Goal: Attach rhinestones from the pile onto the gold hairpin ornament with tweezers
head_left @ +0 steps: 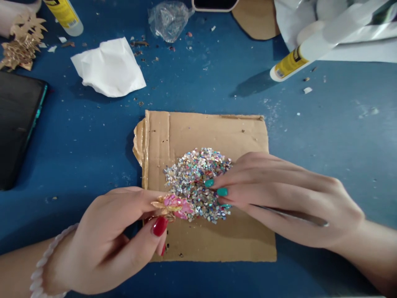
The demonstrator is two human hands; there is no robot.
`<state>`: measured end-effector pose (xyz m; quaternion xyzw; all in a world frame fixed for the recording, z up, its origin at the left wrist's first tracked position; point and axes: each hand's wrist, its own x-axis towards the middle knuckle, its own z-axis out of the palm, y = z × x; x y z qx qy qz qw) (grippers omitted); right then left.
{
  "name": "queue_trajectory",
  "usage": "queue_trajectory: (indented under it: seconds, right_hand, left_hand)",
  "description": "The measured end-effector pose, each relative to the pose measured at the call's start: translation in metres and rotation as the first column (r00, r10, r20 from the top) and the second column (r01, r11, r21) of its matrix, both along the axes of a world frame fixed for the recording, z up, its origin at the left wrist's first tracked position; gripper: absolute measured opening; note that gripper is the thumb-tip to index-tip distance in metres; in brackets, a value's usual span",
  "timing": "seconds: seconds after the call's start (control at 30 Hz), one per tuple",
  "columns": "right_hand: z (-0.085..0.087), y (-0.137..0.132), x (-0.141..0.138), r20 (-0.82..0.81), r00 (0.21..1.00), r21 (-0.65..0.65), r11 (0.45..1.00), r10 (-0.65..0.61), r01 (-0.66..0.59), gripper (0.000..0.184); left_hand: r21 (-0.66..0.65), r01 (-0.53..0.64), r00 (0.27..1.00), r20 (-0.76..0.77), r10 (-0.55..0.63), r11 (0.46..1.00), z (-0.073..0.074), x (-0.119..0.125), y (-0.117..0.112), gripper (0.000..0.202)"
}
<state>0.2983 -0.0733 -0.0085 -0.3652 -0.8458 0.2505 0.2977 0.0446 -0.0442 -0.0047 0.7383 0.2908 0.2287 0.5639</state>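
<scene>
A piece of brown cardboard (217, 128) lies on the blue table and bears a heap of small shiny rhinestones (194, 174). My left hand (114, 236) pinches a small gold and pink ornament (173, 207) at the heap's near edge, thumb and fingers closed on it. My right hand (285, 198) rests over the right side of the heap, its fingers pressed together with the tips among the stones. A thin metal tool (297, 216) runs under that hand; whether the fingers grip it I cannot make out.
A crumpled white tissue (108, 68) lies at the upper left, a black case (17, 124) at the left edge. Two glue bottles (297, 58) (65, 14), a clear plastic bag (169, 18) and a gold cut-out piece (21, 45) sit along the far side.
</scene>
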Motion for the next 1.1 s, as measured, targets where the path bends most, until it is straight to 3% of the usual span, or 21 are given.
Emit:
queue_trajectory:
  seconds: [0.23, 0.5, 1.1]
  right_hand:
    - [0.0002, 0.0017, -0.0019, -0.049, 0.996, 0.020, 0.996, -0.081, 0.082, 0.014]
    - [-0.0002, -0.0031, 0.0022, 0.015, 0.998, 0.000, 0.998, 0.065, -0.065, 0.015]
    - [0.0000, -0.0003, 0.0064, -0.009, 0.999, -0.019, 0.999, 0.037, -0.037, 0.012]
  left_hand:
    - [0.022, 0.015, 0.999, -0.030, -0.014, 1.000, 0.0009, 0.0009, 0.0022, 0.022]
    - [0.017, 0.012, 1.000, -0.023, -0.012, 1.000, 0.0003, 0.0000, 0.0021, 0.021]
    - [0.044, 0.039, 0.997, -0.076, -0.035, 0.998, 0.0047, -0.0008, 0.0050, 0.020]
